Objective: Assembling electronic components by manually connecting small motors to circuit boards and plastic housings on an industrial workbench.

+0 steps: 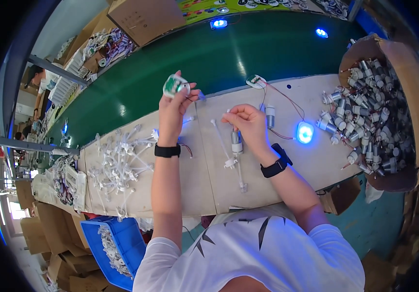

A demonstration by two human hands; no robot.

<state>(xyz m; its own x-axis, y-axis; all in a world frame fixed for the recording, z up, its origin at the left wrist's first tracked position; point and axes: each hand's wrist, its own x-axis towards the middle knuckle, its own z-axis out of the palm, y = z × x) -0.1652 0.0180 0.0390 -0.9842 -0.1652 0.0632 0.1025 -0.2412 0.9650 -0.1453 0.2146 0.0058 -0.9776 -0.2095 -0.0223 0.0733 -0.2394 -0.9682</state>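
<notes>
The white case (175,85) looks like smooth plastic. Motors (382,117) are shiny metal. Their box (404,73) is dull cardboard. The green belt (287,48) is smooth and shiny.

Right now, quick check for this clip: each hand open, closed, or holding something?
Left hand: closed, holding a green-and-white board.
Right hand: closed in a pinch; what it holds, if anything, can't be told.

Left hand (173,108) upright, curled; right hand (249,127) lower, pinched.

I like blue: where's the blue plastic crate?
In the head view, the blue plastic crate is at lower left, beside the near edge of the workbench, left of the left forearm.
</notes>
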